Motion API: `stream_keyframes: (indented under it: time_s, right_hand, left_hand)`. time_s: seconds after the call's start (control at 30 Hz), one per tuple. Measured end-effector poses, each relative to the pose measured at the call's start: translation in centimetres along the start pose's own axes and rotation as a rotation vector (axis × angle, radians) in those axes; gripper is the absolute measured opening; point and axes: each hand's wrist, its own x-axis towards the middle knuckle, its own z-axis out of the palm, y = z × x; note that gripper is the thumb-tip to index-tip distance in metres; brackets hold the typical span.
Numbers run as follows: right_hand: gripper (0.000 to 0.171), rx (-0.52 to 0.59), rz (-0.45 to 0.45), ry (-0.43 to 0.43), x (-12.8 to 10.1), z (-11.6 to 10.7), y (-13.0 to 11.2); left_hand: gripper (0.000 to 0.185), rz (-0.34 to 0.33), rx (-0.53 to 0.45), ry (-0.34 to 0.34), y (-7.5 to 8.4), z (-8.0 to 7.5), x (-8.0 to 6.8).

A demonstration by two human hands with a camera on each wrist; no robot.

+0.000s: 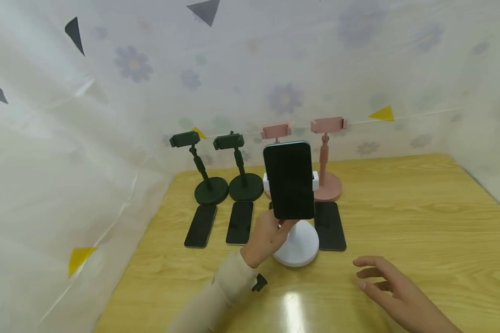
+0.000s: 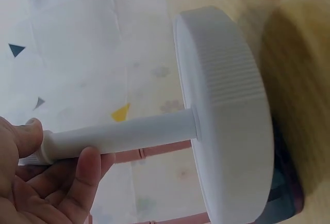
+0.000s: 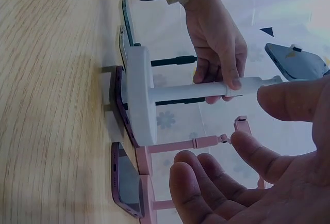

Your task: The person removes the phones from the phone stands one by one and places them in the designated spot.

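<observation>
My left hand (image 1: 268,236) grips the post of a white phone stand (image 2: 124,133), thumb on one side and fingers on the other. The stand's round base (image 3: 142,97) appears raised off the table in the right wrist view. A smartphone (image 1: 290,180) with a dark screen sits upright in the stand's white clamp, facing me. To the right of the stand, my right hand (image 1: 393,289) hovers with relaxed, slightly bent fingers and holds nothing. Behind the base lies a phone (image 1: 330,226); another beside it is mostly hidden by the stand.
Two dark green phone stands (image 1: 210,189) (image 1: 246,187) stand at the back left of the wooden table (image 1: 408,208). Two pink stands (image 1: 328,187) are to their right, one partly hidden. Two more phones (image 1: 201,225) (image 1: 240,223) lie before the green stands. A patterned curtain (image 1: 233,69) hangs behind.
</observation>
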Motion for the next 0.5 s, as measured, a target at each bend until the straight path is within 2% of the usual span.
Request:
stream_keyframes:
  time_s: [0.07,0.3,0.5]
  right_hand:
    - [0.032,-0.013,0.012,0.001,0.0,0.0,-0.3]
    - [0.033,-0.068,0.024,0.003,0.5,-0.1,-1.7]
    - [0.033,-0.057,0.004,0.024,1.1,-0.4,-2.7]
  left_hand:
    - [0.020,-0.001,-0.011,-0.008,0.3,0.2,-0.7]
    - [0.015,0.079,-0.034,-0.014,0.3,1.2,-2.5]
    - [0.014,0.068,0.004,-0.022,0.9,1.7,-3.5]
